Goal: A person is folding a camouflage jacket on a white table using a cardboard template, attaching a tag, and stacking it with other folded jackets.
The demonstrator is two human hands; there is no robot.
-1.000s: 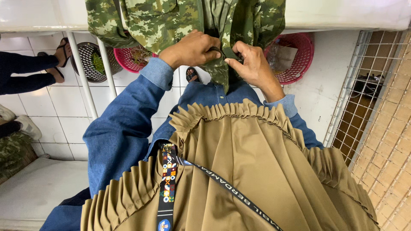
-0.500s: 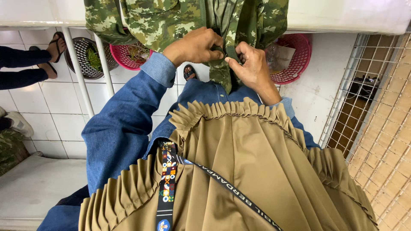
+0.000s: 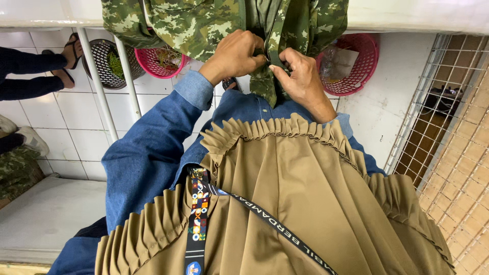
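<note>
While knuckles face up, left hand (image 3: 235,55) and right hand (image 3: 300,76) pinch camouflage jacket (image 3: 204,23).

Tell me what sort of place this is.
Probably a garment workshop or sewing room. Both hands, left hand and right hand, work a camouflage jacket at a white worktable, with pink baskets of scraps on the tiled floor beneath.

I see long blue denim sleeves (image 3: 147,153) with turned cuffs over both of my arms. A tan pleated cloth with ruffled edging (image 3: 285,188) drapes down my front. Across it runs a black lanyard strap with a colourful patterned section (image 3: 197,214) and white lettering.
</note>
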